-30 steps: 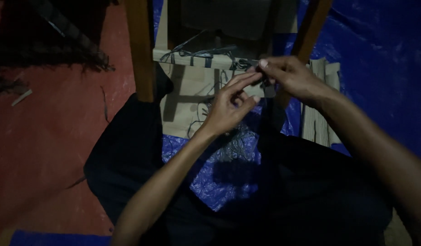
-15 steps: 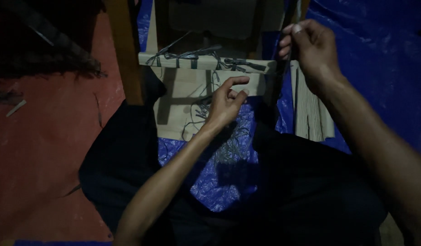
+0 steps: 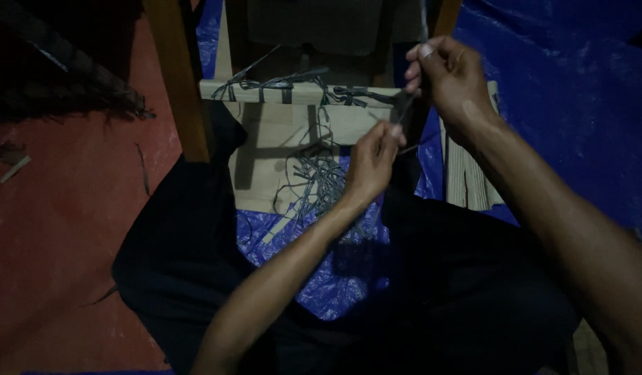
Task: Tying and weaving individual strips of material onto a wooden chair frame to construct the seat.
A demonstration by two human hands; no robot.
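- Between your two hands, a thin dark flat strand (image 3: pixel 403 111) runs taut: your right hand (image 3: pixel 453 87) pinches its upper end shut, your left hand (image 3: pixel 371 161) pinches it lower down, beside the pale wooden crossbar (image 3: pixel 265 91).
- Pull too hard and the strand may snap or slip from your fingertips.
- The loose grey strands (image 3: pixel 314 182) below could snag.
- Half a second ago, your left hand sat lower, apart from the right.
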